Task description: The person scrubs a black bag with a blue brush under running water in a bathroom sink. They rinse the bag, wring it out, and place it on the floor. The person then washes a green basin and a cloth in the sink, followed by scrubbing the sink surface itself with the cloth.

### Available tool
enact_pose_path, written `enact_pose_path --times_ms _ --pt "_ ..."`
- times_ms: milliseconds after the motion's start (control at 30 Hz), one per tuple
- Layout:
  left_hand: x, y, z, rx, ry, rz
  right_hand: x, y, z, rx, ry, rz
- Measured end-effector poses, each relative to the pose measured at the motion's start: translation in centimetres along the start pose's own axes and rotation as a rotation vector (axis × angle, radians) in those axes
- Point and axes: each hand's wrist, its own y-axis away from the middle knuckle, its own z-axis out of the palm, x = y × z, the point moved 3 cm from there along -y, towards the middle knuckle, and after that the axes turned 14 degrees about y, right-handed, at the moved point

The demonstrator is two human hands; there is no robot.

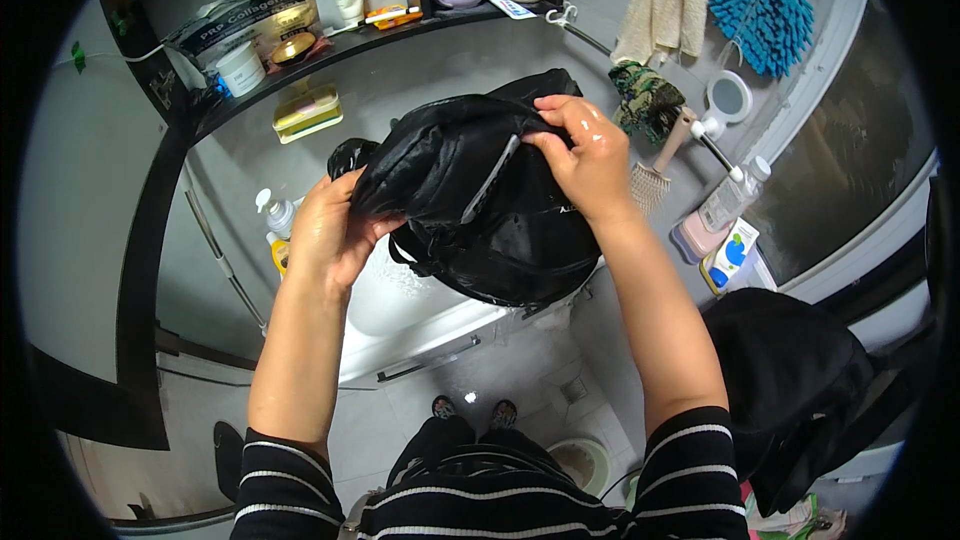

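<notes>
Head view: mid-frame, black bag (525, 230) gripped in left hand (328, 228) and right hand (590, 158), both partly closed, above white sink (378, 308).

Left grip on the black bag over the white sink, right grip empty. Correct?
Not quite: the right grip isn't empty. The head view shows it holding the black bag too. The left grip is on the bag, over the white sink, as you say.

We list one black shirt (480, 510) with thin white stripes, two matching sleeves (690, 472) leaving both forearms (300, 360) bare, dark trousers (432, 443), and dark patterned shoes (505, 413), one pair.
</notes>
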Motion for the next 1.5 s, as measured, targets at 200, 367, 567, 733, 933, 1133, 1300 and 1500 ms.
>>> enact_pose_path --times_ms 200,367,567,733,933,1133,1300,1500 --pt "-0.5 1.5 5.5 -0.120 -0.028 0.009 -0.8 0.3 -5.6 0.090 0.108 0.040" --pt "0.1 2.7 8.5 -0.339 0.012 -0.022 -3.7 1.0 -11.0 0.201 0.182 0.093" --pt "-0.5 3.7 12.1 -0.674 0.059 -0.136 -8.6 3.8 -17.8 0.265 0.405 0.186" --pt "-3.1 6.4 14.9 -0.794 0.061 -0.231 -12.5 8.8 -23.1 0.255 0.607 0.324" --pt "-7.1 11.2 17.7 -0.872 -0.061 -0.337 -16.2 15.1 -28.6 0.293 0.600 0.425" --pt "-11.1 16.7 18.7 -0.815 -0.094 -0.365 -18.2 20.7 -33.0 0.274 0.624 0.449" --pt "-14.1 19.5 16.4 -0.695 -0.178 -0.371 -18.6 25.6 -33.9 0.198 0.632 0.400" --pt "-18.5 19.1 8.9 -0.484 -0.324 -0.449 -16.7 32.3 -29.3 0.061 0.511 0.509"
